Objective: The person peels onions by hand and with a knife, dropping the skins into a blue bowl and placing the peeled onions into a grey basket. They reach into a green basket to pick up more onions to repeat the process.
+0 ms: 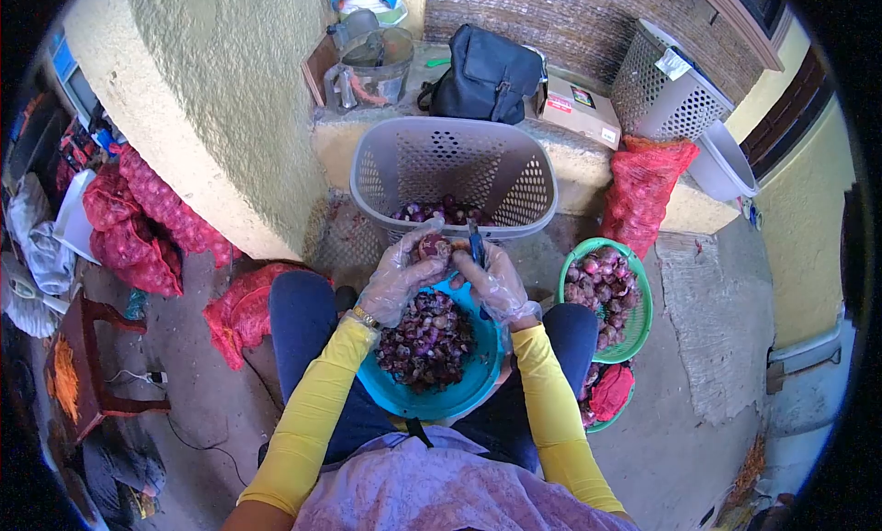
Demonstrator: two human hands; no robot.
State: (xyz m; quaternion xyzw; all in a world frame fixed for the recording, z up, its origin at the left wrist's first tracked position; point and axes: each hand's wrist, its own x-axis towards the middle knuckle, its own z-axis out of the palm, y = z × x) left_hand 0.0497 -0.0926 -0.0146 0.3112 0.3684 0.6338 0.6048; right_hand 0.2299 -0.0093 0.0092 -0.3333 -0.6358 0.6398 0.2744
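A round turquoise plastic basin [418,408] of dark purple onion pieces [425,343] is set between the knees [299,312], apparently so that falling scraps are caught. Over its far edge, a round reddish-purple onion [434,247] is clasped by the clear-gloved left hand [404,272]; a slim dark tool [476,246] is gripped by the clear-gloved right hand [499,288], close alongside, presumably for control. Beyond, a grey perforated plastic basket [367,184] is placed, seemingly within easy reach.

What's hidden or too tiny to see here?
All in the head view:
Onion: partly covered by the left hand.
Dark tool: partly covered by the right hand.
Blue basin: floor mostly under the purple heap.
Black bag: inside hidden by its flap.
Cardboard box: print too small to read.
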